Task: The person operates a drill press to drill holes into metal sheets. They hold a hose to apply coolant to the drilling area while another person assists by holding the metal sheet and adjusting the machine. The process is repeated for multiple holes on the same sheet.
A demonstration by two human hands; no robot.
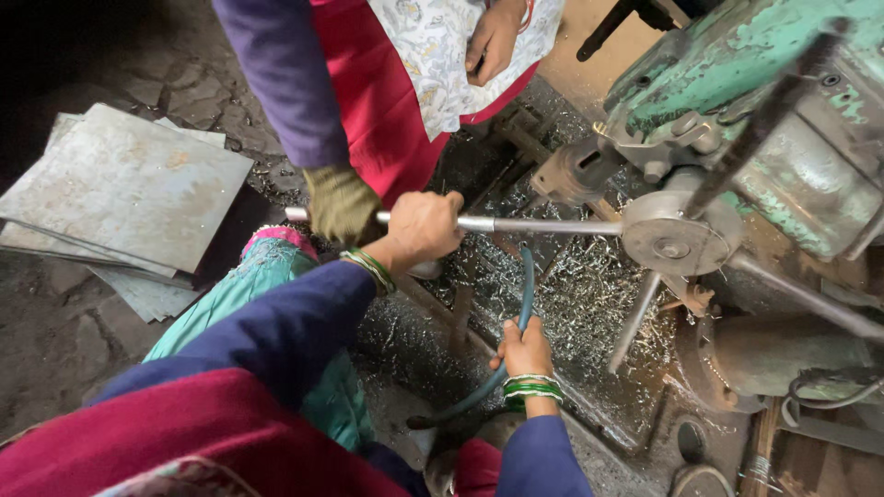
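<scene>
now | left hand (pixel 425 227) clenched round steel lever bar (pixel 543 225), mid-frame, long axis horizontal toward hub (pixel 677 241) at right | right hand (pixel 525 350) below centre, gripping blue hose (pixel 527 294) | co-worker's gloved hand (pixel 341 204) on bar's left end

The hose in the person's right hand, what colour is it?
The hose is dark teal blue, seen best in the head view.

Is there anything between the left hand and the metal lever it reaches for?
Nothing: the left hand already grips the metal lever. A co-worker's gloved hand holds the same lever beside it.
</scene>
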